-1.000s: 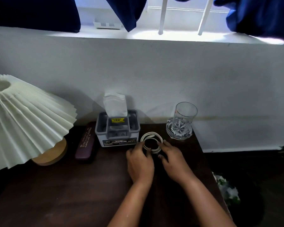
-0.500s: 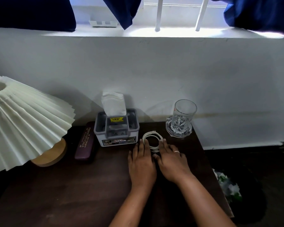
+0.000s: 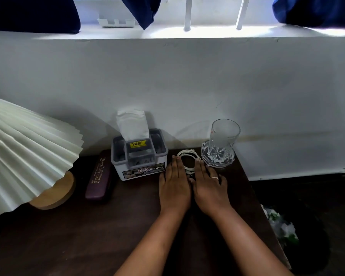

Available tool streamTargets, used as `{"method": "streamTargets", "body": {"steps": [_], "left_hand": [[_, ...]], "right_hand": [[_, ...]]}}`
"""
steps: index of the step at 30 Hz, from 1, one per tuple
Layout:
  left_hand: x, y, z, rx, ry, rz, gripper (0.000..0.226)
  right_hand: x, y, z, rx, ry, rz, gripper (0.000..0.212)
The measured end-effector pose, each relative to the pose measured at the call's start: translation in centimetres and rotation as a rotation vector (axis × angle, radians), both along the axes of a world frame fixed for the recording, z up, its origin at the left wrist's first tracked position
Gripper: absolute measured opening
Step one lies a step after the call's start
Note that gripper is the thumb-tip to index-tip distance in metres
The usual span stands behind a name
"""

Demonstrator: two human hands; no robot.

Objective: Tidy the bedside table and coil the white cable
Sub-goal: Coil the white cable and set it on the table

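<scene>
At rear of dark surface [image 3: 72, 232], between tissue box [image 3: 138, 156] and glass [image 3: 223, 140]: coiled white cable [image 3: 188, 159], light, springy, probably prone to uncoiling. Left hand [image 3: 175, 183] and right hand [image 3: 208, 185] flat, fingers extended, flanking coil, gripping nothing. Best pinched across bundled loops, judged.

Bedroom: lamp [image 3: 26, 154], tissue box [image 3: 138, 156].

1. The coiled white cable [image 3: 188, 157] lies between the tissue box [image 3: 138, 156] and the glass [image 3: 221, 143].
2. The left hand [image 3: 174, 184] and right hand [image 3: 208, 185] rest flat on the table [image 3: 72, 232], flanking the coil.
</scene>
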State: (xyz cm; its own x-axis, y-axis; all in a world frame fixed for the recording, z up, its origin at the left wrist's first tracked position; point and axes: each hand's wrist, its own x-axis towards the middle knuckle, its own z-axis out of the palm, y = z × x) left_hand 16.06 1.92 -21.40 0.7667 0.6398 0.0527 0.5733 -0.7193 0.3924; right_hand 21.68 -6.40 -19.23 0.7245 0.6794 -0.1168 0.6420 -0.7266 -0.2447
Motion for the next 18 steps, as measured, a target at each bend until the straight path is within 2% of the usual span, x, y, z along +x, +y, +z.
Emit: {"method": "streamTargets", "body": {"steps": [9, 18], "left_hand": [[-0.6, -0.4, 0.1, 0.005, -0.05, -0.016, 0.067], [-1.3, -0.8, 0.3, 0.07, -0.146, -0.093, 0.057]], "right_hand": [[-0.1, -0.1, -0.1, 0.042, -0.05, 0.036, 0.059], [0.1, -0.1, 1.2, 0.219, -0.185, 0.046, 0.055]]}}
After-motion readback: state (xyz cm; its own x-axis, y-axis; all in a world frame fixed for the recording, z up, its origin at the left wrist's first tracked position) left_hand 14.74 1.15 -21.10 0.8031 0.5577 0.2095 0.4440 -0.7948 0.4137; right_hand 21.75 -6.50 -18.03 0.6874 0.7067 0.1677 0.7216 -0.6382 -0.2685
